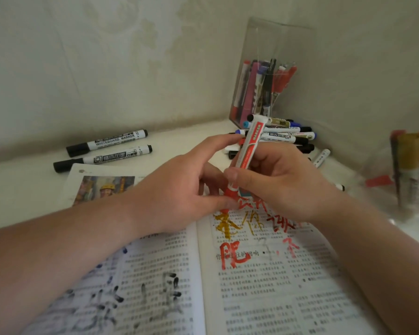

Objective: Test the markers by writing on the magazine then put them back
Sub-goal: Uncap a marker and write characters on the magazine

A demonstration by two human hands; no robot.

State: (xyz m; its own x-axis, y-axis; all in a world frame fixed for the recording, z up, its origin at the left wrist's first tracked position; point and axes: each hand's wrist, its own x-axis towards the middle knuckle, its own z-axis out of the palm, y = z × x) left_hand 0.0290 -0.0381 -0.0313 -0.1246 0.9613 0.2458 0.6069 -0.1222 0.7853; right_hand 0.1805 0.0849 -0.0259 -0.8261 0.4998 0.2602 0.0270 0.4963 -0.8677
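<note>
A red-and-white marker (pixel 248 147) stands nearly upright above the open magazine (pixel 264 281), its red end pointing down. My right hand (pixel 273 180) grips its barrel. My left hand (pixel 186 187) pinches the marker's red lower end (pixel 232 192) with thumb and fingers. The magazine's right page carries red and gold handwritten strokes; its left page carries black and blue ones. Whether the red end is a cap or the tip section is hidden by my fingers.
Two black whiteboard markers (pixel 107 151) lie at the back left. A pile of markers (pixel 288 137) lies behind my hands, before a clear box (pixel 271 76) holding several pens. A clear container (pixel 411 170) with red and gold markers stands at the right. Walls close in behind.
</note>
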